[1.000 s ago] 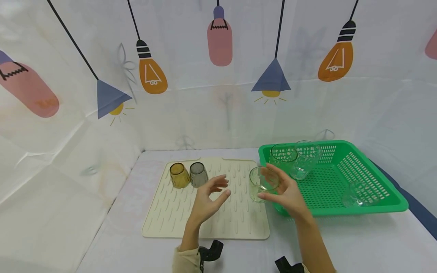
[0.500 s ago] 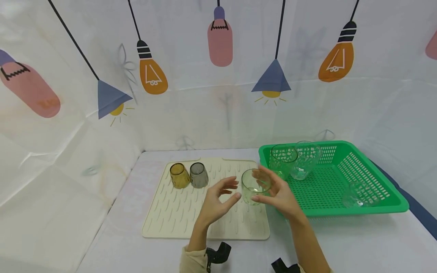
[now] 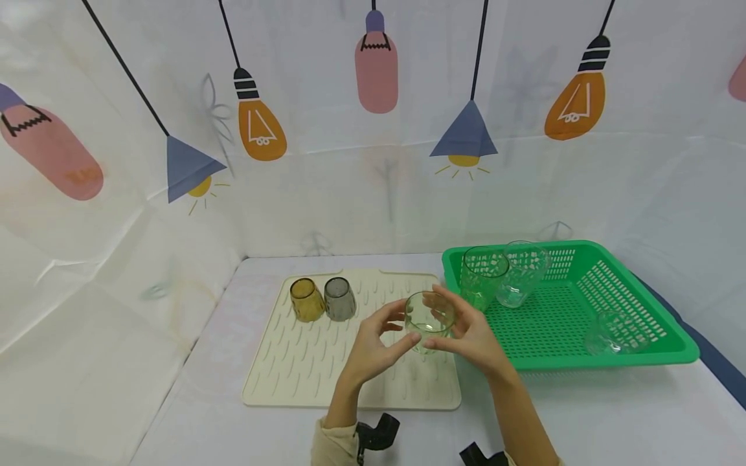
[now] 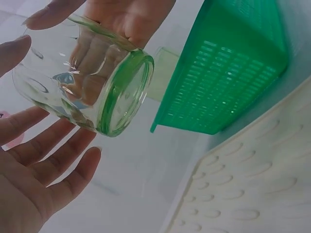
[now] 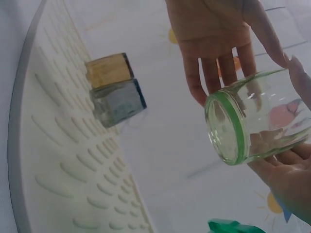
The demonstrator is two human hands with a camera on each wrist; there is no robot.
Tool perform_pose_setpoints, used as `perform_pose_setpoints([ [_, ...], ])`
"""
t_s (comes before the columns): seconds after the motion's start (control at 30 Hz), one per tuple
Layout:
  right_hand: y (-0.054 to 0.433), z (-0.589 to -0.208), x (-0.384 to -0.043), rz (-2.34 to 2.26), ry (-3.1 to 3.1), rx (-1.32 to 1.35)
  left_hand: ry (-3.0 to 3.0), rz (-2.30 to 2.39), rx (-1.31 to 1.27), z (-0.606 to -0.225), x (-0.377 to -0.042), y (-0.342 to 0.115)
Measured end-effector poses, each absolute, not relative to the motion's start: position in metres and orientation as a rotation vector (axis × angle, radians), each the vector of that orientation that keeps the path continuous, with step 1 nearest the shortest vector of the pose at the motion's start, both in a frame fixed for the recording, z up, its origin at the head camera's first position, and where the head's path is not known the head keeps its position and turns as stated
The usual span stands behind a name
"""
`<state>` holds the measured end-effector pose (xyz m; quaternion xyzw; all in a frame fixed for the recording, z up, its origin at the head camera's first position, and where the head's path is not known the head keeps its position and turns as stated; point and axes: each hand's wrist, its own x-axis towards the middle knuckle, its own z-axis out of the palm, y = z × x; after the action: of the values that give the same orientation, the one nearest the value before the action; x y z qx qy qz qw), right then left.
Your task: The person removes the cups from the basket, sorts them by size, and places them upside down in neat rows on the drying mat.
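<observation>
Between both hands, over the right part of the cream ridged mat, is a clear drinking glass with a pale green tint. It is upright; in the left wrist view the glass shows its thick green base. My right hand grips it from the right, thumb at the near side and fingers behind. My left hand curves round its left side, thumb and fingertips at the wall. The right wrist view shows the left hand's fingers by the base of the glass.
An amber glass and a grey glass stand side by side on the mat's back left. At right, a green plastic basket holds a greenish glass, a clear glass and another lying glass.
My right hand has carried the glass left, away from the basket and over the mat. My left hand has moved right and now meets the glass.
</observation>
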<state>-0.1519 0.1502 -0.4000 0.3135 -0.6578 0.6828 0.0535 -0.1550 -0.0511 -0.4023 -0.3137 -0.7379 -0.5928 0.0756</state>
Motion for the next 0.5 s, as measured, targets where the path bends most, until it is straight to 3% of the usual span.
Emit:
perform_pose_setpoints([
  [0.5,0.1499,-0.4000,-0.1506,2.055,-2.091,0.945,-2.241,-1.745,-0.915,-0.3962,-0.1536,-0.0490],
])
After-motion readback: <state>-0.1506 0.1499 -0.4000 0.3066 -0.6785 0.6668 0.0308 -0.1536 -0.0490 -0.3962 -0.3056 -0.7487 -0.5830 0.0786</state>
